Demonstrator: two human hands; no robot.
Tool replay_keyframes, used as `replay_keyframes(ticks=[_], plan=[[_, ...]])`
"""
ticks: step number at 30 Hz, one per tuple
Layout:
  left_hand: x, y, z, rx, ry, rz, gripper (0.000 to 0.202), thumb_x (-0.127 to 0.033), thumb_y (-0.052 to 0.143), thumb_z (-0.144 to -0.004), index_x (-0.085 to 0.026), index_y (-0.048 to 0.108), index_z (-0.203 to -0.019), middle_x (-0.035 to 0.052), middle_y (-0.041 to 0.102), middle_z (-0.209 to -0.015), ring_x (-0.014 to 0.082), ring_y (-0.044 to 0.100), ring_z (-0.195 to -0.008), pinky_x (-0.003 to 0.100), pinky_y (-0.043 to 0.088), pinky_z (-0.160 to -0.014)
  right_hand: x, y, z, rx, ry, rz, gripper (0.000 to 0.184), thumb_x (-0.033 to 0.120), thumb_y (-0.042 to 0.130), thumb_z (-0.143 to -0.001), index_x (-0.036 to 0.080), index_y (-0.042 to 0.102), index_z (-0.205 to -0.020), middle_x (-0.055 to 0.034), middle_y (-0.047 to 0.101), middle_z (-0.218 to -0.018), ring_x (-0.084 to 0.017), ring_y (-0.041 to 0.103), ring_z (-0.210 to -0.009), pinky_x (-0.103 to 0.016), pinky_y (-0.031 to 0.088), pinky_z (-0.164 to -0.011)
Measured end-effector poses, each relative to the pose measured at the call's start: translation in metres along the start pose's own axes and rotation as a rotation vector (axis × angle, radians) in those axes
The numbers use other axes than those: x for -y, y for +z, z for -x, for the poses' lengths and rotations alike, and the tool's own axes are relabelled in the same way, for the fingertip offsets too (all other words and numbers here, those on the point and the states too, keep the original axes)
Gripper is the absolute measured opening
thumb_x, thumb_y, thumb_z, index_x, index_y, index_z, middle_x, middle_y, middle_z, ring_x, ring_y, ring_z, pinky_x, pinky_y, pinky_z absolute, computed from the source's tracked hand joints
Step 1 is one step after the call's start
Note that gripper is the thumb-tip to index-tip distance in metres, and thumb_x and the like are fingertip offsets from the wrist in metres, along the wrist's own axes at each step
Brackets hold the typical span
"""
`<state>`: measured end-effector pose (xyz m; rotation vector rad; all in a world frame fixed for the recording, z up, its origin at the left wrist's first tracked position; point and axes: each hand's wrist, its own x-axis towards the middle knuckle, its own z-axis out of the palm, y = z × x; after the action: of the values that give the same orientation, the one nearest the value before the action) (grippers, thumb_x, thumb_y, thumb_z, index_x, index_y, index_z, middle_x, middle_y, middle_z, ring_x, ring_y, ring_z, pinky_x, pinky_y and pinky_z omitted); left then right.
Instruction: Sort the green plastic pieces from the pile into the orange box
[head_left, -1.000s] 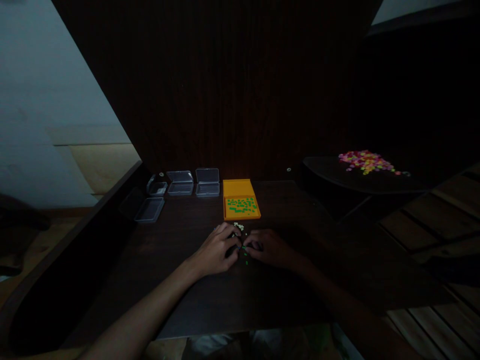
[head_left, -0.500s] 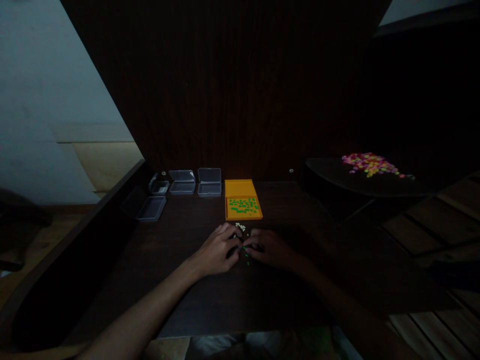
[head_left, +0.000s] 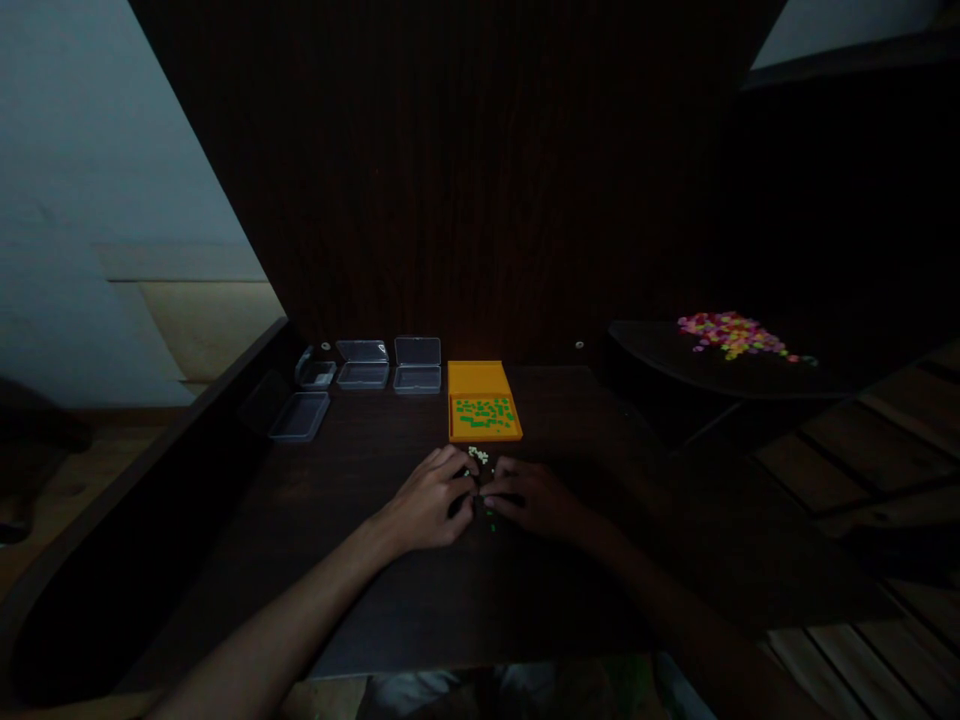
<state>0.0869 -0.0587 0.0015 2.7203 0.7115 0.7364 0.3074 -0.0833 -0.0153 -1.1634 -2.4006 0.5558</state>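
The scene is very dim. My left hand (head_left: 431,500) and my right hand (head_left: 536,498) rest side by side on the dark wooden table (head_left: 390,600), fingertips meeting over a small heap of tiny white and green pieces (head_left: 480,470). The fingers of both hands are curled in a pinch; what they hold is too small and dark to make out. Just beyond the hands lies an open orange box (head_left: 482,402) with many green pieces in its tray.
Several clear plastic boxes (head_left: 364,365) stand open at the back left of the table, one more (head_left: 300,417) nearer the left edge. A pile of pink, yellow and green pieces (head_left: 731,334) lies on a dark raised surface at right. A dark wooden panel rises behind.
Both hands stay over the small heap; their fingers shift only slightly. The view has moved a little.
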Motion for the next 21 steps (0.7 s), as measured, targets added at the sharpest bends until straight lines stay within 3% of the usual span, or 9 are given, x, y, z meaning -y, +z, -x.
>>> replay_keyframes(ticks=[12,21], plan=[[0.002,-0.002,0.000,-0.048,0.024,-0.063,0.013,-0.016,0.053,-0.084,-0.017,0.066,-0.081,0.0084,0.062,-0.099,0.0220,0.056,-0.093,0.037,0.048,-0.082,-0.008,0.006,0.003,-0.065,-0.050,0.001,0.020,0.030,0.056,-0.094,0.020,0.072,-0.101,-0.0046,0.064,-0.094,-0.014,0.062,-0.084,-0.025,0.049,-0.077],[0.017,-0.022,0.003,-0.306,0.016,-0.115,0.020,-0.011,0.047,-0.086,-0.015,0.067,-0.085,0.0104,0.062,-0.098,0.0222,0.056,-0.090,0.038,0.050,-0.079,-0.008,0.004,0.002,-0.085,-0.074,0.026,0.022,0.033,0.055,-0.094,0.020,0.072,-0.098,-0.0041,0.063,-0.091,-0.013,0.062,-0.080,-0.024,0.048,-0.074]])
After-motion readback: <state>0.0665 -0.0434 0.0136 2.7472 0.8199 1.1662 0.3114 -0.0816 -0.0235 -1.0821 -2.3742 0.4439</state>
